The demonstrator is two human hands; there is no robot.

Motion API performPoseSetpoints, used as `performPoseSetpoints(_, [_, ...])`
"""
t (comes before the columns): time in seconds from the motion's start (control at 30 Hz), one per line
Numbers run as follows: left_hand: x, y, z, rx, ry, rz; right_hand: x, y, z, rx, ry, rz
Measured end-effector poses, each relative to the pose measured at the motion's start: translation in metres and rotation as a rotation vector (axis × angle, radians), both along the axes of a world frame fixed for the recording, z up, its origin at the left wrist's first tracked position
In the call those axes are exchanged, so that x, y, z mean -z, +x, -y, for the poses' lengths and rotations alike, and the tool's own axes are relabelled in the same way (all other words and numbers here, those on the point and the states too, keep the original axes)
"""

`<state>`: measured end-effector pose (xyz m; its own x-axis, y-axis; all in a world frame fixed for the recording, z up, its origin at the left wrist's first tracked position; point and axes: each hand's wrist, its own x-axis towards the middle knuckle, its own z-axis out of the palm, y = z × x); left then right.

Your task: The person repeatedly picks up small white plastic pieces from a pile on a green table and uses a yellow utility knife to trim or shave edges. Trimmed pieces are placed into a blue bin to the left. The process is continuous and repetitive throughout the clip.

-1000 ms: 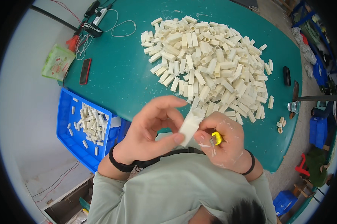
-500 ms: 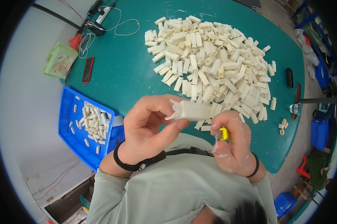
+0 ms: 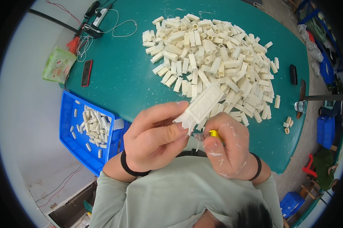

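Observation:
Between the thumb and fingers of my left hand (image 3: 154,138) is a cream-white rectangular tube (image 3: 203,104), tilted with its jagged, flared end toward me. My right hand (image 3: 229,146) is closed around a yellow-handled utility knife (image 3: 216,133). Its thin blade reaches left to the tube's jagged edge; whether it touches is hard to tell. White shavings cling to my right fingers and the back of that hand. Past my hands lies a large pile of similar tubes (image 3: 217,57), many with ragged ends.
A blue bin (image 3: 71,141) with several smaller white pieces stands at the left. The green table (image 3: 114,76) also carries a phone (image 3: 86,73), a power strip (image 3: 100,18) with cables, a green-white bag (image 3: 59,65), a black case (image 3: 293,74) and a clear cup (image 3: 300,106).
My left hand has turned the tube so its jagged end points down toward me. My right hand has moved left, bringing the knife blade to that end.

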<state>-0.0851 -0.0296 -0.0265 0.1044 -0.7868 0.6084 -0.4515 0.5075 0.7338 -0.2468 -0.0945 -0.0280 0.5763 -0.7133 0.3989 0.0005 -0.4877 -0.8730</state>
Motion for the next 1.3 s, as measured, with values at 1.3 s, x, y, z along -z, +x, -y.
performPoseSetpoints(1.3, [0.004, 0.001, -0.011, -0.185, -0.104, 0.291, 0.009, 0.004, -0.002, 0.210, -0.302, -0.174])
